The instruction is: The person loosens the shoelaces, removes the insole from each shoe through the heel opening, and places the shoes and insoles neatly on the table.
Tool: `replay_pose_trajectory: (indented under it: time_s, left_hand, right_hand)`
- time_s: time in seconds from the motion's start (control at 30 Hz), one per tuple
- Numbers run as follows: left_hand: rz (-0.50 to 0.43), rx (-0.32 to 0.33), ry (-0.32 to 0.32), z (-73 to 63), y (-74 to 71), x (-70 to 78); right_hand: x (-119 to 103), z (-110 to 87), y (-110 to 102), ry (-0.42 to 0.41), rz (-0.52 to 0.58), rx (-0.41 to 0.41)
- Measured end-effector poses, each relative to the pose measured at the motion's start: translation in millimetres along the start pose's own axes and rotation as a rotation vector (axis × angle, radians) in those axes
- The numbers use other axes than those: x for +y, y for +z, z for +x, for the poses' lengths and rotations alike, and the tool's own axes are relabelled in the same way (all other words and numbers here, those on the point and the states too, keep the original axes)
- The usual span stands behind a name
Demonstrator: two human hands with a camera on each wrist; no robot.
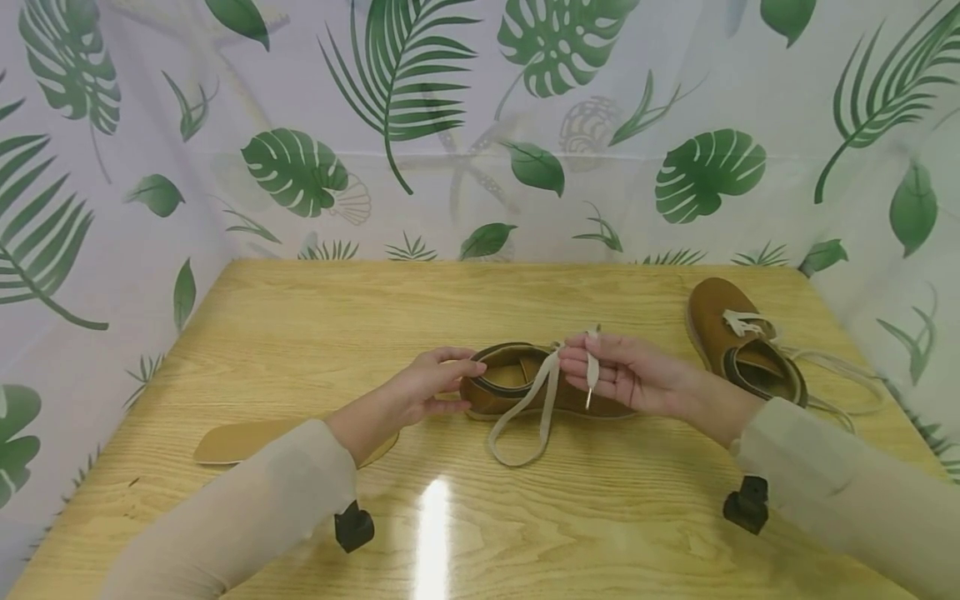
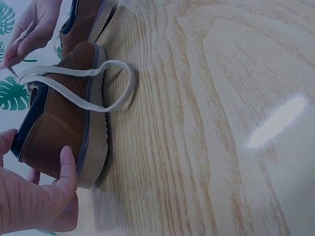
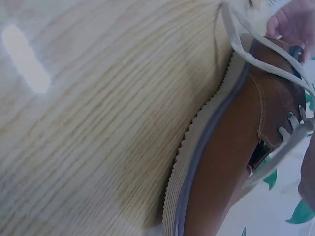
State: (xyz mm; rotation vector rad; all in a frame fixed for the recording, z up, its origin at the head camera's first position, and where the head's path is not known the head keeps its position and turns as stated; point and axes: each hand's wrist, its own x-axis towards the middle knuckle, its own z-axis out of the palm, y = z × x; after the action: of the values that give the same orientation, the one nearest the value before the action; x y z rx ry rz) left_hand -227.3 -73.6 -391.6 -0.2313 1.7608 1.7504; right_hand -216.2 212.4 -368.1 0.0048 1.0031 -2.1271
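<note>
One brown, leather-like low shoe [image 2: 54, 130] sits on the wood-grain bench [image 1: 562, 525], probably light and firm, best steadied where the left hand [image 1: 423, 387] grips its heel [image 2: 42, 157], while the right hand [image 1: 633, 375] pinches its limp-looking, flat off-white lace [image 1: 551, 396].

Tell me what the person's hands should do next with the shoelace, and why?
Maybe the right hand should gently draw out the lace end it pinches: the left hand is there to steady the shoe's heel, and a long lace loop droops over the side.
</note>
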Motion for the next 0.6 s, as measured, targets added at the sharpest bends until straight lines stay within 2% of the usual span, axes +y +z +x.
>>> replay_pose_trajectory:
  time_s: [0.13, 0.3, 0.6]
  left_hand:
    - [-0.002, 0.006, 0.002, 0.0, -0.2, -0.1]
    - [-0.005, 0.008, 0.005, -0.1, -0.4, -0.7]
    - [0.019, 0.005, 0.029, -0.5, 0.2, -0.7]
  right_hand:
    - [-3.3, 0.4, -3.0, -0.091, 0.158, 0.069]
    - [0.2, 2.4, -2.7, -0.155, 0.28, 0.153]
    - [-0.1, 1.3, -4.7, -0.256, 0.4, 0.231]
